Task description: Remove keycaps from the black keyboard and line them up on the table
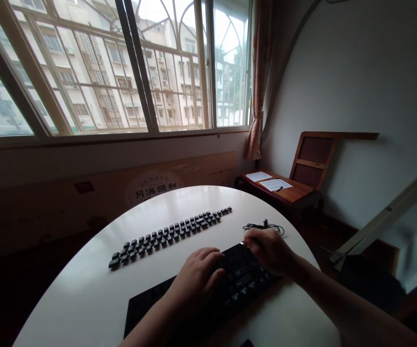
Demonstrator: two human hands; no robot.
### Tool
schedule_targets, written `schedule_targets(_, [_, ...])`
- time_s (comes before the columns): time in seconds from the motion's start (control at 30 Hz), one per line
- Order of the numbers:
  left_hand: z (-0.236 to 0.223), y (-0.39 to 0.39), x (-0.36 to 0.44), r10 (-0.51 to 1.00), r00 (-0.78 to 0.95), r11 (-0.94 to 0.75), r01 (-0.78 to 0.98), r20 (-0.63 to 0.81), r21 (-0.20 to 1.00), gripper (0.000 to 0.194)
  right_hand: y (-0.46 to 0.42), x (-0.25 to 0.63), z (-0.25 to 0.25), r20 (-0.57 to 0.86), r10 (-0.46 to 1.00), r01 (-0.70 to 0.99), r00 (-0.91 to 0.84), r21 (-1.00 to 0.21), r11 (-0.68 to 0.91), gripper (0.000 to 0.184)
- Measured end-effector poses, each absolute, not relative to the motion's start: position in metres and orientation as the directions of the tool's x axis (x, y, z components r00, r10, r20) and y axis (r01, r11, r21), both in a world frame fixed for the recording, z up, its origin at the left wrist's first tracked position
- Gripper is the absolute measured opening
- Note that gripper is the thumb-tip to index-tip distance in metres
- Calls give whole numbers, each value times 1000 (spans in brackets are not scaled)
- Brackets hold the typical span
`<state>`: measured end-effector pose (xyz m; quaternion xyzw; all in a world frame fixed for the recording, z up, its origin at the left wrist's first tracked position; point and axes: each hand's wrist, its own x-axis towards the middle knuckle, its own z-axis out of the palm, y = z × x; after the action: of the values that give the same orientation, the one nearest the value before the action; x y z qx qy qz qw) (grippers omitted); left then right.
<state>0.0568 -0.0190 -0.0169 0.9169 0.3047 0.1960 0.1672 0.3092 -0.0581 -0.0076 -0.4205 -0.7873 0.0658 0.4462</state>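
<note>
A black keyboard [242,280] lies at a slant on the round white table, with keys on its near right part and a bare dark stretch at its left. My left hand [203,270] rests across its middle, fingers loosely spread. At the far right edge of the keyboard my right hand [269,249] is closed, fingertips pinched together. A small bright bit shows by those fingertips, too small to name. Beyond the keyboard, loose black keycaps [168,235] lie in slanting rows. A coiled black cable [278,228] sits just behind my right hand.
The round white table [81,279] has its curved edge on the far side. A wooden bench [295,193] with paper sheets [275,184] and a pen stands beyond it, to the right. Barred windows [175,86] and a curtain [257,96] are behind. A dark object pokes in at the bottom edge.
</note>
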Motion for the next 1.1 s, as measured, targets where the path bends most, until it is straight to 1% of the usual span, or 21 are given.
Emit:
schedule_targets(0.1, [-14,-20,56,653,700,-737,500,288,455,30,-44,282,21,660,609,570,-440,-318,758,17])
schedule_targets(0.13, [-14,-19,56,668,682,-726,507,298,465,31,-37,274,28,677,561,545,-477,-273,793,19])
schedule_targets(0.2, [-15,-18,54,695,641,-704,516,324,488,32,-22,258,37,707,484,486,-516,-224,845,26])
schedule_targets(0.27, [-17,-16,52,720,599,-682,516,351,519,34,-9,245,39,744,431,420,-510,-222,880,33])
schedule_targets(0.4, [-21,-13,49,777,519,-618,515,357,594,37,2,232,24,822,379,294,-425,-270,917,39])
schedule_targets(0.47, [-22,-12,49,798,497,-588,518,341,621,38,2,231,13,834,348,269,-427,-251,930,40])
schedule_targets(0.57, [-24,-9,51,814,496,-556,519,301,649,39,3,233,-2,825,313,254,-470,-214,943,37])
schedule_targets(0.67, [-25,-7,51,811,516,-547,497,277,673,40,4,235,-7,823,304,252,-480,-202,946,36])
schedule_targets(0.8, [-23,-6,49,779,548,-588,466,306,661,40,2,235,-2,826,265,255,-497,-153,955,40])
schedule_targets(0.93, [-21,-8,50,745,570,-626,421,345,656,39,-3,234,3,842,269,281,-467,-148,948,40])
schedule_targets(1.1, [-20,-9,52,721,591,-645,379,362,664,48,-2,232,0,845,249,302,-473,-111,947,45])
